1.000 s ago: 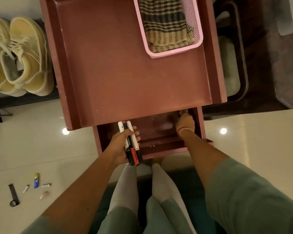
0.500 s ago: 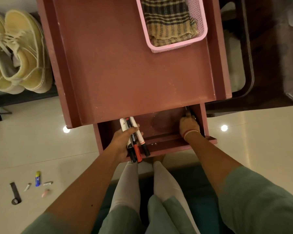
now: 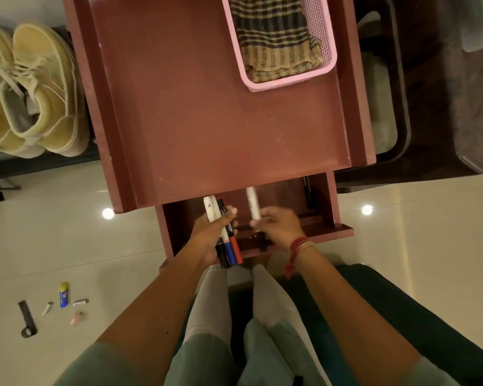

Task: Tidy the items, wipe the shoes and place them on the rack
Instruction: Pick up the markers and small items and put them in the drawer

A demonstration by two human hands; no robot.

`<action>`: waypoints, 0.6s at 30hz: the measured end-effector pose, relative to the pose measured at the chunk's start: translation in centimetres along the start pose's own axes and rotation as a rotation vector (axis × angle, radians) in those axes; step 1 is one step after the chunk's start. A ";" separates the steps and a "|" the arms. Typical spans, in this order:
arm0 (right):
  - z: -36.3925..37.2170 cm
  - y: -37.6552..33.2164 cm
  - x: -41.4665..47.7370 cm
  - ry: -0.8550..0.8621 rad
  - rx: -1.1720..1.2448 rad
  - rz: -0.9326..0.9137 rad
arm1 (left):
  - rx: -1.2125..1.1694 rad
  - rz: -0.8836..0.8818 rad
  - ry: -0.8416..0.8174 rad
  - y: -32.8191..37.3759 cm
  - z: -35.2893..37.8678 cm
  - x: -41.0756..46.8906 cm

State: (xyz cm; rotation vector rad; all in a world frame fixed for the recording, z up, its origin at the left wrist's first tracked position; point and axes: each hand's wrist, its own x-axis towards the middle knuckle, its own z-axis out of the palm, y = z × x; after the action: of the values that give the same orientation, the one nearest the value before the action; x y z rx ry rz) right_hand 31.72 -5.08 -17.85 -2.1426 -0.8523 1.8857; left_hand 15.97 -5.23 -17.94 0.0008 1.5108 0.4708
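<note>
My left hand [image 3: 209, 235] grips a bundle of markers [image 3: 223, 232] with black, blue and red caps, held over the open drawer [image 3: 328, 207] of a reddish-brown cabinet [image 3: 221, 107]. Just to its right, my right hand [image 3: 279, 227] pinches a single white marker [image 3: 253, 203] that points up toward the cabinet. Another dark marker [image 3: 308, 193] lies in the drawer's right corner. A pair of cream shoes [image 3: 31, 93] stands on a dark rack [image 3: 39, 162] at the left.
A pink basket [image 3: 325, 37] holding a checked cloth [image 3: 276, 37] sits on the cabinet top. Small items lie on the tiled floor at lower left: a black strap [image 3: 27, 319], a blue-yellow tube [image 3: 64, 294], several small sticks. Dark furniture stands at the right.
My right hand left the drawer's right corner and came toward the left hand, now holding a white marker. The left hand kept its bundle of markers in place.
</note>
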 end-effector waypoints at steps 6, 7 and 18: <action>-4.9 0.7 6.9 0.437 -0.315 0.005 | -0.060 0.015 0.000 0.2 -0.4 1.2; -5.1 0.8 8.0 0.448 -0.385 0.006 | -0.074 0.022 -0.019 0.3 -0.5 1.4; -4.8 1.7 10.8 0.460 -0.941 0.043 | -0.046 0.091 -0.050 0.2 -1.0 1.7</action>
State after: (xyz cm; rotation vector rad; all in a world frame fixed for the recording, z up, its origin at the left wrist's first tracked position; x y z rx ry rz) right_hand 37.29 0.19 -27.06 -2.9040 -1.8031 0.9508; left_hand 14.93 -4.79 -19.59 0.0451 1.4554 0.5743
